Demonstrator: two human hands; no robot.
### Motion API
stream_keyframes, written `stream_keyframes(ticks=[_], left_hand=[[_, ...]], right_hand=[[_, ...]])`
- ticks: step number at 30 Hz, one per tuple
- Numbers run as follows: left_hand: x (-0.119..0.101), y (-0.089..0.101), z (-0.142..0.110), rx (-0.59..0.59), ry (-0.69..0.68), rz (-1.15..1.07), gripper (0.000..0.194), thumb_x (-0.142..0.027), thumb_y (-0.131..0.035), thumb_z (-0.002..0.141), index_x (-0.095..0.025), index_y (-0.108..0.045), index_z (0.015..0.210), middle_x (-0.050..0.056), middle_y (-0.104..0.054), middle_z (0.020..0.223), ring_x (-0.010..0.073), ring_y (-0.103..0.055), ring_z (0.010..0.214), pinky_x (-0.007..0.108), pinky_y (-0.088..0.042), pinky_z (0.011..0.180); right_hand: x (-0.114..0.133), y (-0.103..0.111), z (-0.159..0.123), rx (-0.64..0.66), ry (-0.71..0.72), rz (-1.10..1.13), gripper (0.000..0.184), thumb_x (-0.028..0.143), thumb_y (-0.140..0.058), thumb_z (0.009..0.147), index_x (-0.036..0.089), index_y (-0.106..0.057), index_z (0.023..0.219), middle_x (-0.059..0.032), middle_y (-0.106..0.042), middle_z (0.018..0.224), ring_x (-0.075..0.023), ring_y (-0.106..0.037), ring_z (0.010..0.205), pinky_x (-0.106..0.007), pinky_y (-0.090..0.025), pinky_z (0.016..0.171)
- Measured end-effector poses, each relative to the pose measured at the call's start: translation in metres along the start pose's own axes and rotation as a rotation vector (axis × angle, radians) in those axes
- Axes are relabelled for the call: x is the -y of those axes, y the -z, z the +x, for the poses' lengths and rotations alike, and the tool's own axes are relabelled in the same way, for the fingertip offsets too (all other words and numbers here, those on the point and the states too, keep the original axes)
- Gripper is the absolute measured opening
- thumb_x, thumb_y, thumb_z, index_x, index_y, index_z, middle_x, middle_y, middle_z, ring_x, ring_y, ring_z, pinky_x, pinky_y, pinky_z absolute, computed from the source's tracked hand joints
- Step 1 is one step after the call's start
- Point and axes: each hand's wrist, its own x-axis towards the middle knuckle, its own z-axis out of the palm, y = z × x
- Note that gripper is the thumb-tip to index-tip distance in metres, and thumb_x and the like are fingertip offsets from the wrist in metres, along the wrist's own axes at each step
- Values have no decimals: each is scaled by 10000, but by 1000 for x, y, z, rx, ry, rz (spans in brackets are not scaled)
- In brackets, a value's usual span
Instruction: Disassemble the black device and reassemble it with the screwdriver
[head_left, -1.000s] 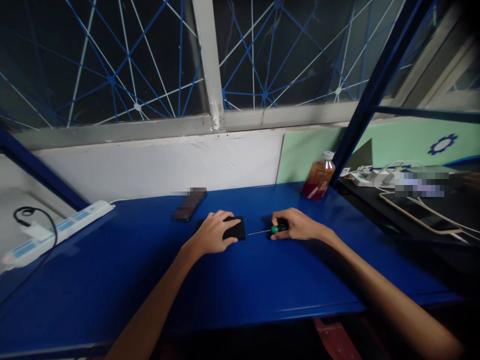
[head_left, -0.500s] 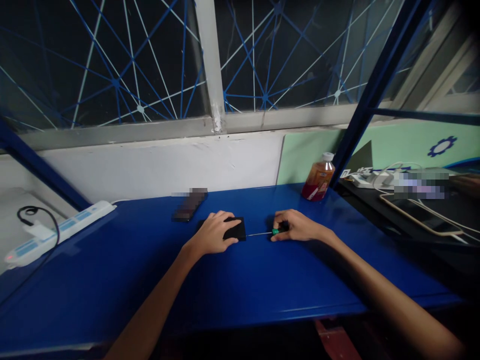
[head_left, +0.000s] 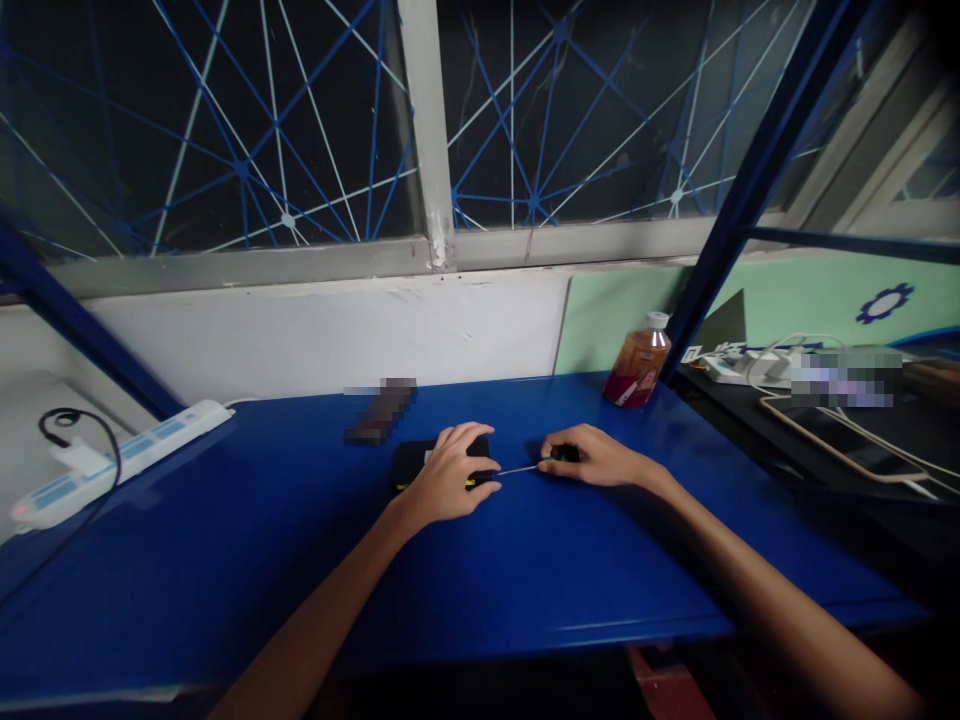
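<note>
pointing left toward the black box (head_left: 411, 462), the screwdriver (head_left: 519, 469) runs crosswise.

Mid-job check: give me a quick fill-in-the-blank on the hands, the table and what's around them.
1. The right hand holds a thin-shafted tool pointing toward the person's ____ side.
2. The left hand partly hides a case mainly ____ in colour.
3. The tabletop is ____.
4. The bottle has a ____ cap.

Missing words: left; black; blue; white.
</note>
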Motion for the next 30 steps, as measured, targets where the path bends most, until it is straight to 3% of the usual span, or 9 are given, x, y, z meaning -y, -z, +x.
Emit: stream_keyframes(ticks=[7,13,19,22,26,30], left_hand=[[-2,-8,4,-97,50,-44,138,-227,-620,865,-262,-751,894,54,-566,1309,271,-455,1265,500,-345,1025],[-7,-13,17,-137,148,-21,156,-274,-588,899,-261,-734,950,39,-623,1221,245,-514,1192,464,-371,999],[-1,-1,14,-21,252,-19,342,-320,-502,940,-297,-562,1275,50,-599,1265,248,-516,1190,463,-399,973],[12,13,3,81,249,15,363,-418,-530,912,-307,-583,1253,59,-565,1317,283,-488,1226,503,-366,1000],[25,24,-11,235,271,-12,533,-578,-514,876,-287,-533,1322,92,-505,1392,323,-457,1265,517,-354,1009],[23,26,-14,273,269,22,547,-582,-470,896,-293,-489,1360,90,-492,1407,322,-457,1266,515,-339,1016]], right_hand=[[-3,4,-1,-14,15,58,279,420,-539,891,181,-674,845,3,-636,683,-113,-487,577,-246,-322,552],[-11,19,-5,-114,-18,178,307,437,-547,873,162,-664,804,-11,-621,684,-124,-489,595,-258,-354,557],[-20,26,-10,-191,-19,234,281,407,-549,869,163,-679,820,-32,-648,739,-144,-530,650,-276,-393,597],[-19,25,-10,-185,-21,222,287,416,-555,867,162,-678,816,-32,-649,737,-143,-530,647,-276,-390,594],[-17,22,-9,-170,-37,209,335,461,-546,867,158,-670,797,-27,-635,714,-137,-514,622,-274,-378,574],[-16,22,-8,-167,-46,213,353,477,-547,864,152,-670,798,-30,-632,714,-137,-508,623,-274,-372,569]])
